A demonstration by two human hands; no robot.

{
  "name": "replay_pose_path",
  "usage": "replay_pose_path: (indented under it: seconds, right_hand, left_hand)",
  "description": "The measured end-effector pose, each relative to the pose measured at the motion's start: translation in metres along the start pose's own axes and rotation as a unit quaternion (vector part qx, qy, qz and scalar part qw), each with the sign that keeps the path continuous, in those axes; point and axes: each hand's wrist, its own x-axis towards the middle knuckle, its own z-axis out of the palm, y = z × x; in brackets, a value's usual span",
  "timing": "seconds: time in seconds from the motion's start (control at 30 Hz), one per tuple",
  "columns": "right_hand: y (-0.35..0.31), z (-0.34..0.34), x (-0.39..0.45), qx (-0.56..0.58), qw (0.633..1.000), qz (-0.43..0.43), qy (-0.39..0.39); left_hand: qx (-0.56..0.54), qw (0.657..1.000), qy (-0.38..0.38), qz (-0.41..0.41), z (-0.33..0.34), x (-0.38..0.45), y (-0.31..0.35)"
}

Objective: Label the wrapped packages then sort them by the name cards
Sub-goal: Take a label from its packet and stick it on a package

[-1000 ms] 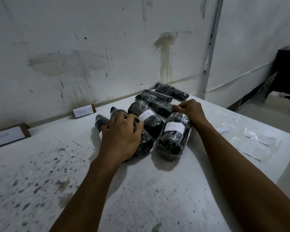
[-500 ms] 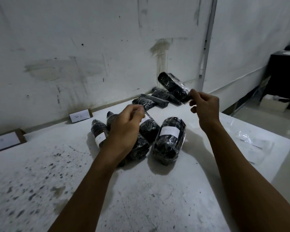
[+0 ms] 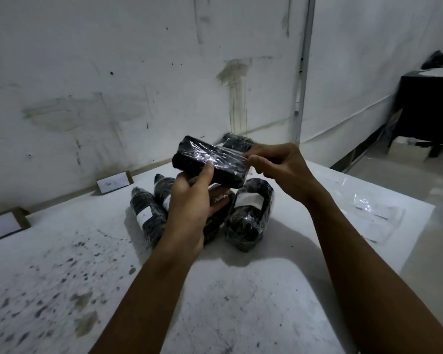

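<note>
Both hands hold a black package wrapped in clear film [image 3: 210, 162] in the air above the pile; no label shows on it. My left hand [image 3: 192, 200] grips its near left end, thumb on top. My right hand [image 3: 279, 167] pinches its right end. Below lie several wrapped black packages with white labels, one at the left [image 3: 146, 215] and one at the right [image 3: 248, 213]. Another package [image 3: 237, 143] lies behind by the wall. A name card [image 3: 114, 182] leans on the wall; a second card [image 3: 3, 226] stands at the far left.
The white table [image 3: 241, 290] is speckled with dark stains at the left. Clear film and label sheets [image 3: 374, 213] lie on its right side near the edge. A black side table [image 3: 425, 108] stands at the far right.
My right hand lifted the package from the back of the pile and brought it over the middle. My left hand left the labelled packages and took hold of its other end.
</note>
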Motion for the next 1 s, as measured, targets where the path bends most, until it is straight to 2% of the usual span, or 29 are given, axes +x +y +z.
replay_pose_path:
  seconds: [0.07,0.13,0.17,0.2,0.27,0.33,0.4,0.47,0.63,0.77,0.93,1.0]
  right_hand:
    - [0.006,-0.008,0.001,-0.031,0.997,0.031,0.057]
    - [0.023,-0.022,0.002,-0.162,0.977,0.068,0.12]
    - [0.034,-0.032,0.001,-0.244,0.957,0.094,0.125]
    - [0.044,-0.041,-0.001,-0.3,0.938,0.131,0.114]
    - [0.059,-0.052,-0.008,-0.345,0.914,0.208,0.049]
    - [0.065,-0.054,-0.013,-0.4,0.886,0.233,-0.038]
    - [0.064,-0.051,-0.015,-0.445,0.861,0.232,-0.088]
    - [0.063,-0.048,-0.013,-0.464,0.852,0.222,-0.093]
    - [0.059,-0.047,-0.014,-0.45,0.875,0.175,-0.021]
    - [0.058,-0.049,-0.016,-0.451,0.866,0.21,-0.051]
    - [0.055,-0.048,-0.016,-0.498,0.817,0.262,-0.128]
    - [0.053,-0.047,-0.016,-0.485,0.816,0.279,-0.146]
  left_hand:
    - [0.001,1.0,0.002,0.005,-0.002,-0.001,0.001]
    - [0.006,1.0,-0.001,0.009,-0.005,0.0,0.003]
    - [0.009,1.0,-0.003,0.012,-0.006,0.0,0.005]
    - [0.014,1.0,-0.004,0.014,-0.007,0.0,0.006]
    - [0.021,1.0,-0.003,0.016,-0.008,0.0,0.007]
    - [0.025,1.0,-0.001,0.018,-0.009,0.0,0.008]
    - [0.028,0.999,-0.002,0.022,-0.01,0.0,0.01]
    - [0.023,0.999,0.002,0.025,-0.011,0.001,0.013]
    - [0.019,0.999,0.007,0.032,-0.015,0.001,0.02]
    - [0.018,0.999,0.008,0.04,-0.017,0.001,0.024]
    - [0.015,0.999,0.007,0.048,-0.019,0.001,0.028]
    - [0.015,0.999,0.006,0.048,-0.02,0.001,0.029]
